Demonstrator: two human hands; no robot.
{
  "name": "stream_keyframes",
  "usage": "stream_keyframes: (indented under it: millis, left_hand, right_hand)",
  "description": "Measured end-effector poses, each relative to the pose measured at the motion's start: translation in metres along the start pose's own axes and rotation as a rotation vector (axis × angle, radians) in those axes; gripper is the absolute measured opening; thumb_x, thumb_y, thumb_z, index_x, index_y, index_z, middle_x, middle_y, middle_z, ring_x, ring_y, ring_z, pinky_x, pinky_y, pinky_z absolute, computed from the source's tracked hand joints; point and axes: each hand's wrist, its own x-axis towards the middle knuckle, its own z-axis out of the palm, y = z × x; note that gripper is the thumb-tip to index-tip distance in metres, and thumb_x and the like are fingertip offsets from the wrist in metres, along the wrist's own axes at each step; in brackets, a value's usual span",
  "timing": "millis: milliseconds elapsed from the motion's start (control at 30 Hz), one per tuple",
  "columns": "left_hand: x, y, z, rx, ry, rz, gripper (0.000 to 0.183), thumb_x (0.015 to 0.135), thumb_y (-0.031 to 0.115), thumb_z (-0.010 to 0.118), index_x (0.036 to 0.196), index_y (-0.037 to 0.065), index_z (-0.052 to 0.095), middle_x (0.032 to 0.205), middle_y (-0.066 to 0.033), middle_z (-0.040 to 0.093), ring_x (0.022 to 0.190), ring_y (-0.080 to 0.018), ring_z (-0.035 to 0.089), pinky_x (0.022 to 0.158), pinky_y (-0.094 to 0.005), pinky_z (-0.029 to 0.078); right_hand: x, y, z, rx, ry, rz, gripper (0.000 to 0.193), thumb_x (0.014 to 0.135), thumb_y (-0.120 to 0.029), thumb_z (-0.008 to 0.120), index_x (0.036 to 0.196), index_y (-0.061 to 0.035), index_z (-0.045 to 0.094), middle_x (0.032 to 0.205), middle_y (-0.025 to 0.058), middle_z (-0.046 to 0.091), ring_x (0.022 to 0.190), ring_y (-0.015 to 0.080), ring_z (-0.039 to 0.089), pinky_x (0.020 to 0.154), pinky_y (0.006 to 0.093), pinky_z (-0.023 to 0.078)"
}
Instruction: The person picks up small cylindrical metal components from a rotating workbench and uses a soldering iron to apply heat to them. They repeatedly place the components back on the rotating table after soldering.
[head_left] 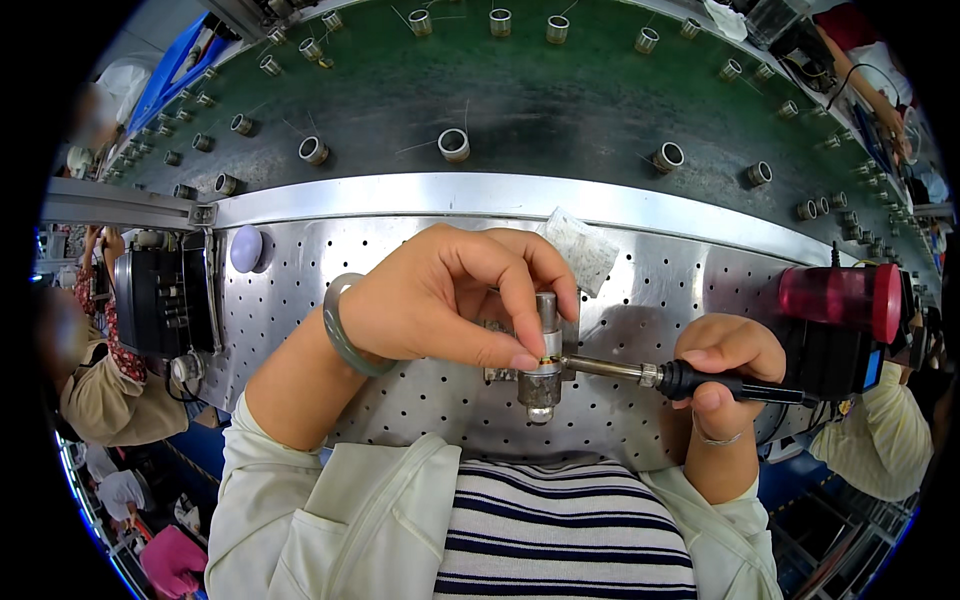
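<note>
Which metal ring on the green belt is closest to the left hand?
The ring straight ahead of the left hand; the others stand farther sideways or back.

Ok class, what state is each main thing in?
Left grip: at the metal cylinder; whether pinching, unclear.
Right grip: closed around the black-handled tool.
Black-handled tool: held, tip end at the metal cylinder.
Metal cylinder: discoloured, with a shiny rounded end.
Metal rings: spread out, several trailing thin wires.
Paper-like sheet: lying flat, smudged.
Jacket: open over a striped shirt.
</note>
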Motion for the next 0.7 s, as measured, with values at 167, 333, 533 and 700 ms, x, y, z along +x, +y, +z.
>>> stream_keyframes:
  millis: [167, 333, 533, 700]
  left_hand:
    - [-0.0003, -0.0022, -0.0019, 0.011, -0.024, 0.028, 0.017, 0.065, -0.008, 0.077, 0.077, 0.003, 0.072, 0.107, -0.0182, 0.060, 0.100, -0.0244, 0.059, 0.095, -0.0352, 0.042]
    - [-0.0005, -0.0034, -0.0030, 0.014, -0.029, 0.028, 0.017, 0.065, -0.008, 0.078, 0.077, 0.003, 0.072, 0.107, -0.0182, 0.060, 0.100, -0.0246, 0.059, 0.096, -0.0357, 0.042]
    - [-0.0013, -0.0019, -0.0045, -0.002, -0.028, 0.001, 0.018, 0.064, -0.008, 0.079, 0.077, 0.003, 0.073, 0.106, -0.0187, 0.061, 0.100, -0.0242, 0.059, 0.095, -0.0351, 0.043]
    - [-0.0004, -0.0022, -0.0044, 0.002, -0.031, 0.005, 0.018, 0.064, -0.007, 0.080, 0.076, 0.004, 0.073, 0.107, -0.0185, 0.061, 0.099, -0.0237, 0.058, 0.094, -0.0346, 0.042]
  right_hand:
    - [0.0028, -0.0001, -0.0010, 0.025, -0.020, -0.013, 0.023, 0.069, -0.001, 0.077, 0.087, 0.0062, 0.064, 0.071, 0.0140, 0.064, 0.056, 0.0185, 0.060, 0.052, 0.0256, 0.045]
    - [0.0034, 0.0010, -0.0002, 0.028, -0.030, -0.006, 0.023, 0.069, 0.001, 0.077, 0.088, 0.0059, 0.064, 0.070, 0.0140, 0.064, 0.055, 0.0184, 0.059, 0.052, 0.0254, 0.045]
    - [0.0031, 0.0011, -0.0014, 0.022, -0.045, 0.003, 0.024, 0.068, 0.001, 0.077, 0.088, 0.0058, 0.064, 0.071, 0.0141, 0.064, 0.055, 0.0185, 0.059, 0.052, 0.0257, 0.045]
    - [0.0025, 0.0020, -0.0018, 0.028, -0.049, 0.003, 0.023, 0.068, 0.001, 0.077, 0.087, 0.0056, 0.064, 0.070, 0.0141, 0.064, 0.054, 0.0189, 0.059, 0.051, 0.0259, 0.044]
